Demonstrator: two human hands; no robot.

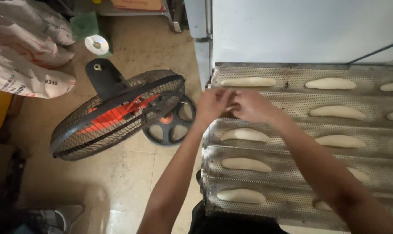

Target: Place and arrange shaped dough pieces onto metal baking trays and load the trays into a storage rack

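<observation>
Both hands are meeting over the second groove from the top of the perforated metal tray (291,78), at its left end. The left hand (211,104) and the right hand (252,106) are curling their fingers together, seemingly pinching a piece of dough between them, though the dough itself is hidden and I cannot tell for sure. The other dough pieces, such as the dough stick (248,82) just above the hands, are lying with their long axes running left to right along the grooves. A floor fan (118,112) is standing left of the tray.
</observation>
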